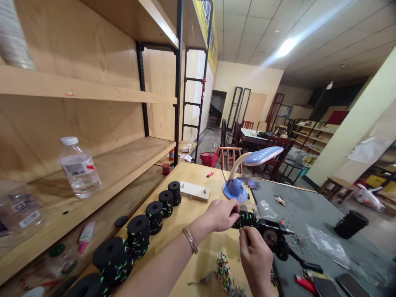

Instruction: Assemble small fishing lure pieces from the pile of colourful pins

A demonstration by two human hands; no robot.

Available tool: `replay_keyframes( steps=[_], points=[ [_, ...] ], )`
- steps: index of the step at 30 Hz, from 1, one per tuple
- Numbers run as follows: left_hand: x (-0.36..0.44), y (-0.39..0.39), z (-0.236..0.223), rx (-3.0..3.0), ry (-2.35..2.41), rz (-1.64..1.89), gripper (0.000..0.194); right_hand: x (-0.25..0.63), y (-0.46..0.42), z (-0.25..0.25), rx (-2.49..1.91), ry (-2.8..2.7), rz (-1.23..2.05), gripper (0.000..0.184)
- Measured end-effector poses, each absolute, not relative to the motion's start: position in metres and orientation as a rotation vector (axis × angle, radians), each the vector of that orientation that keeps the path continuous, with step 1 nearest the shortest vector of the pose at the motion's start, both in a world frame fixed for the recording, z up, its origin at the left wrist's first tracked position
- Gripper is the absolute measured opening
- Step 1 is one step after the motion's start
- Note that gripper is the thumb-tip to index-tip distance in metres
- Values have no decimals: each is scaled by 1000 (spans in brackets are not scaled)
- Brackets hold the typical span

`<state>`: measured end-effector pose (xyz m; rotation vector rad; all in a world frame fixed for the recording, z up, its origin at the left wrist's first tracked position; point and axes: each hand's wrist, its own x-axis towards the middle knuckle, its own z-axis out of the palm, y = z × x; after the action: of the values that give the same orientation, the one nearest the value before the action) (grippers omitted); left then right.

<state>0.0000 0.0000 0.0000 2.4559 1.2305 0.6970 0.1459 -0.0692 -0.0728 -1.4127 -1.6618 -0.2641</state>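
My left hand (220, 215), with a bracelet at the wrist, curls its fingers round the left end of a black spool (247, 218) dotted with green, yellow and blue bits. The spool sits on a black hand-cranked winder (272, 238), whose crank reaches to the right. Just below the spool, my right hand (255, 251) is closed in a pinch; whatever its fingertips hold is too small to make out. Beneath my hands lies a pile of small multicoloured pieces (223, 270) on the wooden table (173, 251).
Several black foam spools (138, 231) stand in a row on the left. Behind my hands are a white block (194, 191) and a blue desk lamp (236, 187). Plastic bags, another black spool (351, 224) and a phone (351, 284) lie on the grey table (297, 214). Wooden shelves (117, 159) flank the left.
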Motion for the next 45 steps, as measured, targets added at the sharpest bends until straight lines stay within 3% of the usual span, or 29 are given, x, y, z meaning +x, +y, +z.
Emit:
replay_keyframes(
  steps=[33,39,45],
  points=[
    [-2,4,4,2317,1161,796,19,143,-74,-90,-1448,-1800,-382,37],
    [-7,-8,5,2160,1130,1080,27,181,-103,-91,-1348,-1839,-389,30],
    [-27,-45,-21,1627,1201,1632,15,242,-113,-87,-1388,-1769,-564,34]
  ],
)
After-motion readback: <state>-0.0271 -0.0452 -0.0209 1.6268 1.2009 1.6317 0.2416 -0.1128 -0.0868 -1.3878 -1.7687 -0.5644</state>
